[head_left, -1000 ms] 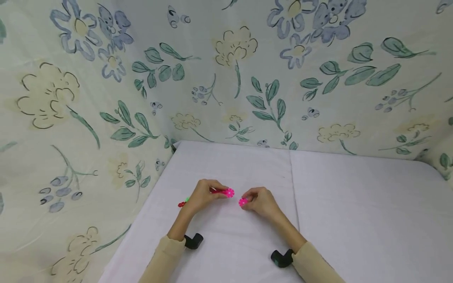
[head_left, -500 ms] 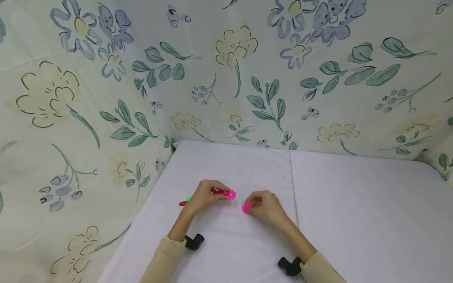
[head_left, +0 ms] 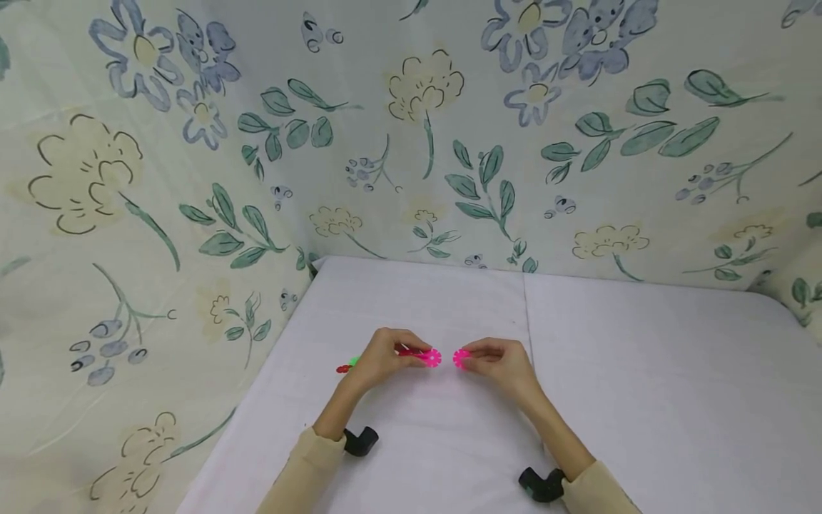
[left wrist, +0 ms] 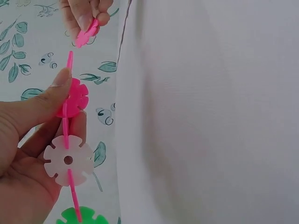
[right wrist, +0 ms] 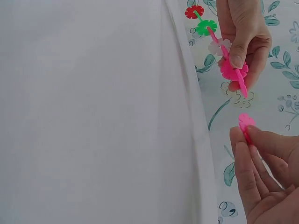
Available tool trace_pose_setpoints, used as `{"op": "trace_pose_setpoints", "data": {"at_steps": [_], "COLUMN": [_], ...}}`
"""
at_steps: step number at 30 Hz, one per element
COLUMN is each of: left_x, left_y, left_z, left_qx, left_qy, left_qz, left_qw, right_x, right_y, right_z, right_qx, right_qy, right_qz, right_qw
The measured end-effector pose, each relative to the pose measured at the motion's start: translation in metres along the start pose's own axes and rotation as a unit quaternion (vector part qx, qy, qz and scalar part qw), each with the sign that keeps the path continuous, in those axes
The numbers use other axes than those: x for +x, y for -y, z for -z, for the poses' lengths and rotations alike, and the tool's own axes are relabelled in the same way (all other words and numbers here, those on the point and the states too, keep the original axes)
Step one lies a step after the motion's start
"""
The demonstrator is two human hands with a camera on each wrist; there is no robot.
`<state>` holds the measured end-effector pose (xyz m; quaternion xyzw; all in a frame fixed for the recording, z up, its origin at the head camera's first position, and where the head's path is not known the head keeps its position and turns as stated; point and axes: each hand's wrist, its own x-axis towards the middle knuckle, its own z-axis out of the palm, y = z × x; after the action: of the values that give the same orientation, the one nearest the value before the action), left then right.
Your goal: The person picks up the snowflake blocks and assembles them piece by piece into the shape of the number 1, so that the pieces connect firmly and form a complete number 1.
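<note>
My left hand [head_left: 383,359] pinches a chain of slotted snowflake discs between thumb and fingers. In the left wrist view, a pink disc [left wrist: 80,99] lies under the thumb, with a white disc [left wrist: 68,154] and a green disc [left wrist: 77,217] below it. Edge-on pink discs link them. A red disc [right wrist: 194,12] ends the chain in the right wrist view. An edge-on pink disc [right wrist: 242,84] juts from the near end. My right hand [head_left: 504,365] holds a single pink snowflake disc [right wrist: 246,122] by its edge. A small gap separates it from the chain.
A white cloth covers the table [head_left: 642,378], with a seam [head_left: 528,314] across it. Floral curtain [head_left: 411,143] hangs behind and at the left. Black wrist-worn devices [head_left: 362,442] sit by both beige sleeves [head_left: 307,467].
The left hand has shifted slightly right with the chain. The right hand moved right and down, then up again, still holding its pink disc. The two pink ends are now level.
</note>
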<state>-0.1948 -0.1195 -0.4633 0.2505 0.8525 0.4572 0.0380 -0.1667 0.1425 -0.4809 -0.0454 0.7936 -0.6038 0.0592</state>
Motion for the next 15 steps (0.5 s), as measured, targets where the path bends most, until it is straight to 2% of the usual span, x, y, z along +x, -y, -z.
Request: {"op": "trace_pose_setpoints", "data": {"at_steps": [4,15], "left_x": [0.002,0.007], "left_y": [-0.005,-0.013], "left_z": [-0.002,-0.007], "left_qx": [-0.007,-0.028], "left_qy": [0.005,0.013], "left_qz": [-0.010,-0.022], "left_qw": [0.9999,0.9993], "right_x": [-0.001,-0.003], "right_y": [-0.001,-0.002], "right_z": [0.001,0.000], "right_qx": [0.026,0.048], "right_qy": [0.003,-0.010], "right_qz": [0.034,0.087], "right_qw": [0.9991,0.9950]}}
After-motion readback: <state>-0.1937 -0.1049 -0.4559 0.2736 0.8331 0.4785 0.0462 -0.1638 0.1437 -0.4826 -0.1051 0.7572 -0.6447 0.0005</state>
